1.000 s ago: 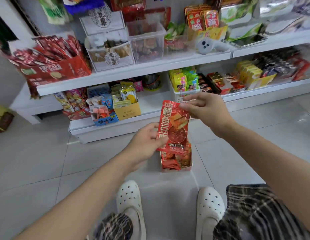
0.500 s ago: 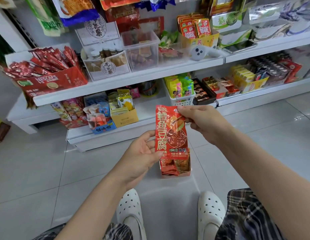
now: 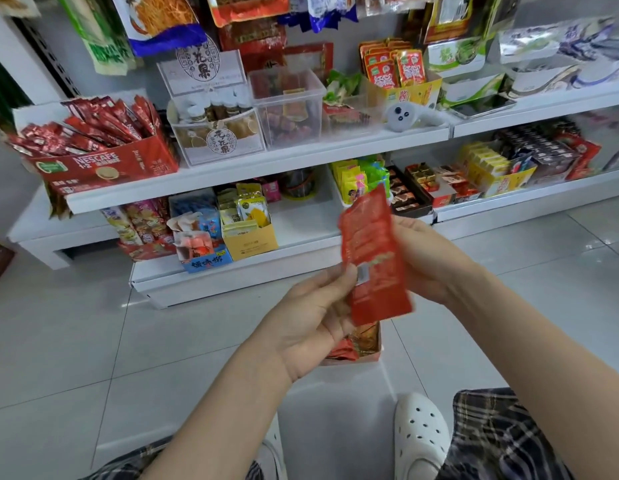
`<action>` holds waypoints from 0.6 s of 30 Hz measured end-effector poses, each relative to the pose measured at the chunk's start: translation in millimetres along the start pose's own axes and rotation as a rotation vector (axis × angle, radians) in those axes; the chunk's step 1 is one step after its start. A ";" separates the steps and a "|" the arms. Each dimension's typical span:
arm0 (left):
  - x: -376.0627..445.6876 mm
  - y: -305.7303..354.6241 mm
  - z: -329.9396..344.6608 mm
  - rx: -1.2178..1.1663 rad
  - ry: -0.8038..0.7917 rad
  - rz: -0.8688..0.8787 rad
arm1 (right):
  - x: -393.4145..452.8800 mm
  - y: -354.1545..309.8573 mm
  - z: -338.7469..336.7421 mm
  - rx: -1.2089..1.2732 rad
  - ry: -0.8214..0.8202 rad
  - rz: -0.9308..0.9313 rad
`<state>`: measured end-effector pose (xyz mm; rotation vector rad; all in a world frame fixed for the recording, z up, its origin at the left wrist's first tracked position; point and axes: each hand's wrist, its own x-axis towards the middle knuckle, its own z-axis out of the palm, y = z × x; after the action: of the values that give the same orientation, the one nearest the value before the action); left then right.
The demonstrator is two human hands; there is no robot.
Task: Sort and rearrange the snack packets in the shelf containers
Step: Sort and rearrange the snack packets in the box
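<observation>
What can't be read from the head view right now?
- Red snack packet: motion blur, print unreadable.
- Right hand: fingers behind the packet, grip hidden.
- Small box on the floor: mostly covered by the left hand and packet; contents unclear.
- Clear container on the upper shelf: contents hazy.
- Left shoe: behind the left forearm.

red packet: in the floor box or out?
Out. Both hands, left hand and right hand, hold the red packet above the floor box.
</observation>
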<state>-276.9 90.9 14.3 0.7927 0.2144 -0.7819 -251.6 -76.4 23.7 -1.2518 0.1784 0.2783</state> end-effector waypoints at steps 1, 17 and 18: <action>2.8 0.0 0.5 0.116 0.101 0.070 | -0.7 -2.3 -3.2 0.019 0.013 0.023; 0.9 6.0 -16.0 0.766 0.368 0.342 | -6.3 -2.0 -10.7 -0.285 0.275 -0.137; 0.5 5.8 -15.7 0.807 0.363 0.349 | -5.7 0.1 -11.6 -0.315 0.268 -0.131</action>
<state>-270.8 104.3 6.4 1.6889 0.0697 -0.3671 -256.8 -88.0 21.7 -1.6058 0.2893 0.0226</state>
